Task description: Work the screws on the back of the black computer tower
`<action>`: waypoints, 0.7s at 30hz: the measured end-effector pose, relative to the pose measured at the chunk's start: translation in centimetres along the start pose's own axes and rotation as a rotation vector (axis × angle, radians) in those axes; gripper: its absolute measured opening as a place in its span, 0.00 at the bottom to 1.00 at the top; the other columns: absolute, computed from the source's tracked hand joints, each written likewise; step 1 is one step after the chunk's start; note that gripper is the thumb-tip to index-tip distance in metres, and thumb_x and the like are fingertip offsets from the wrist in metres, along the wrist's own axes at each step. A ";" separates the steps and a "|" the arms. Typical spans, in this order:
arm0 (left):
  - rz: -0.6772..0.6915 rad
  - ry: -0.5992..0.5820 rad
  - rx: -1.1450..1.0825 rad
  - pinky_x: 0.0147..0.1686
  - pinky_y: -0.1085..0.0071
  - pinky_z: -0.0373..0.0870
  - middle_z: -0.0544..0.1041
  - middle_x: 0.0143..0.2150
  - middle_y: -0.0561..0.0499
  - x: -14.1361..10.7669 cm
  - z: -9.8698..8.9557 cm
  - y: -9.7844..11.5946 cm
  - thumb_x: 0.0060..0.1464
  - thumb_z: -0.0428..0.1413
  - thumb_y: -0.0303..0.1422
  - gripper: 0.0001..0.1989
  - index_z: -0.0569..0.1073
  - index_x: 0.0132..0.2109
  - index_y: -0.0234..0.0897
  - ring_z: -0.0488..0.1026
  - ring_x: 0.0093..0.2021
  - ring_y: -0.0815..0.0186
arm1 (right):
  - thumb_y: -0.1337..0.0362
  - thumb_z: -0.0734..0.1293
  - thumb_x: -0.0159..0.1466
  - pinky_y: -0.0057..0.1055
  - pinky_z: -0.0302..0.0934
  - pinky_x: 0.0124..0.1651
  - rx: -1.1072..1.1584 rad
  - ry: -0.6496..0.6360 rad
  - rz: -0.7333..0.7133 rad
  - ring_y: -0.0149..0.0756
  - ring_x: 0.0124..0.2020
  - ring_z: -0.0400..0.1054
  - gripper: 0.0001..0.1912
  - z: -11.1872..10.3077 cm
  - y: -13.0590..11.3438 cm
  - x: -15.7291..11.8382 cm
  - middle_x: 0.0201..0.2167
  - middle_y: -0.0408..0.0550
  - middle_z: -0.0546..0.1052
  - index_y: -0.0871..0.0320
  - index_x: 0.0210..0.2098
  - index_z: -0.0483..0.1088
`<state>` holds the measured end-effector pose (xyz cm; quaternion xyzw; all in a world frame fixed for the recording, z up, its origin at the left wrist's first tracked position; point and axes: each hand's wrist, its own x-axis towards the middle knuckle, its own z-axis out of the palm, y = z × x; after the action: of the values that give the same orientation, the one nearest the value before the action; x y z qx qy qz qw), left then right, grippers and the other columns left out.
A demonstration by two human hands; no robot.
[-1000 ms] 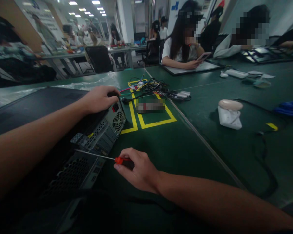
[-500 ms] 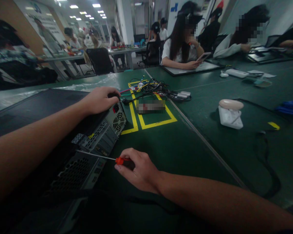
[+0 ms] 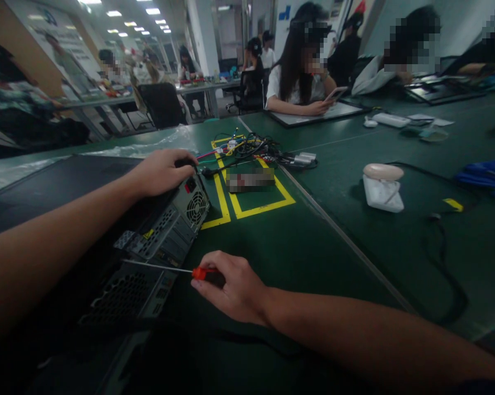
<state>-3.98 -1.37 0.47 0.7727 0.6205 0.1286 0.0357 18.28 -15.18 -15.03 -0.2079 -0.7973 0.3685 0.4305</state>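
Observation:
A dark computer case (image 3: 181,236) lies at the left, its metal back panel facing right. My left hand (image 3: 165,170) rests on the case's top edge near the far corner, its fingers curled over the rim. My right hand (image 3: 235,285) is closed around the red and black handle of a screwdriver (image 3: 159,266). The long shaft points left, and its tip reaches the back panel beside a perforated metal area. Whether the tip sits on a screw is too dark to tell.
Beyond the case lie a bundle of cables (image 3: 259,147) and yellow tape (image 3: 264,208) on the green table (image 3: 313,263). A white earphone case (image 3: 382,192) and a blue cloth (image 3: 486,178) are at the right. Across the table, a person (image 3: 299,82) holds a phone.
The whole view has shifted slightly, so most things appear a little further left. Both hands keep their places on the case and the screwdriver.

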 end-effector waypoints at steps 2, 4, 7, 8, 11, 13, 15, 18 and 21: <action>0.011 0.001 0.008 0.57 0.53 0.74 0.84 0.54 0.39 0.0 0.0 -0.1 0.56 0.50 0.45 0.30 0.82 0.57 0.35 0.79 0.50 0.46 | 0.57 0.70 0.74 0.30 0.72 0.43 -0.005 0.005 -0.009 0.33 0.35 0.74 0.09 0.0 0.0 0.0 0.39 0.45 0.80 0.54 0.47 0.70; 0.013 0.005 0.017 0.57 0.53 0.74 0.84 0.54 0.39 0.1 0.0 -0.1 0.56 0.50 0.44 0.30 0.83 0.57 0.35 0.79 0.51 0.46 | 0.58 0.70 0.74 0.30 0.72 0.43 -0.003 0.011 -0.010 0.33 0.34 0.74 0.08 0.0 0.0 0.0 0.39 0.45 0.80 0.54 0.47 0.70; 0.007 0.010 0.015 0.57 0.53 0.74 0.85 0.54 0.40 0.1 0.0 -0.1 0.55 0.51 0.44 0.29 0.84 0.56 0.36 0.79 0.51 0.45 | 0.58 0.70 0.74 0.30 0.72 0.42 0.003 -0.001 0.000 0.33 0.34 0.74 0.09 -0.1 -0.1 0.0 0.39 0.45 0.80 0.55 0.47 0.70; 0.006 0.011 0.013 0.57 0.53 0.74 0.85 0.54 0.41 0.1 0.0 -0.1 0.55 0.51 0.45 0.29 0.84 0.56 0.37 0.79 0.51 0.45 | 0.57 0.70 0.74 0.30 0.72 0.42 0.002 -0.009 0.005 0.33 0.34 0.74 0.09 -0.1 -0.1 0.0 0.39 0.45 0.80 0.55 0.47 0.70; 0.008 0.015 0.002 0.58 0.52 0.74 0.85 0.55 0.41 0.1 0.0 -0.2 0.55 0.52 0.45 0.29 0.84 0.57 0.38 0.79 0.52 0.44 | 0.57 0.70 0.75 0.30 0.72 0.42 -0.006 -0.017 0.009 0.33 0.35 0.75 0.09 -0.2 -0.3 0.0 0.40 0.46 0.80 0.54 0.47 0.70; 0.010 0.018 -0.006 0.58 0.51 0.74 0.85 0.55 0.41 0.1 0.0 -0.1 0.55 0.52 0.45 0.29 0.84 0.56 0.39 0.78 0.52 0.44 | 0.57 0.70 0.75 0.30 0.72 0.43 -0.012 -0.022 0.008 0.34 0.35 0.75 0.09 -0.2 -0.3 0.0 0.40 0.46 0.80 0.54 0.47 0.70; 0.007 0.018 -0.013 0.58 0.51 0.74 0.85 0.55 0.41 0.1 0.0 -0.1 0.55 0.52 0.45 0.28 0.84 0.56 0.40 0.78 0.53 0.44 | 0.57 0.70 0.75 0.30 0.72 0.43 -0.020 -0.030 0.012 0.34 0.36 0.75 0.09 -0.2 -0.3 0.0 0.40 0.46 0.81 0.54 0.47 0.70; -0.004 0.011 -0.015 0.58 0.50 0.74 0.85 0.55 0.41 0.1 0.0 -0.1 0.54 0.52 0.45 0.29 0.84 0.56 0.40 0.78 0.52 0.43 | 0.57 0.70 0.75 0.31 0.72 0.44 -0.022 -0.041 0.015 0.34 0.37 0.75 0.09 -0.2 -0.2 0.0 0.41 0.47 0.81 0.54 0.47 0.70; 0.005 0.009 -0.009 0.58 0.50 0.74 0.85 0.54 0.40 0.2 0.0 -0.1 0.54 0.52 0.46 0.29 0.84 0.56 0.39 0.78 0.52 0.44 | 0.57 0.70 0.75 0.31 0.72 0.44 -0.016 -0.050 0.016 0.34 0.37 0.75 0.09 -0.3 -0.3 0.0 0.41 0.47 0.81 0.54 0.48 0.70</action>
<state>-4.04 -1.19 0.49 0.7736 0.6181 0.1350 0.0360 18.50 -15.21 -14.72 -0.2083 -0.8091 0.3706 0.4057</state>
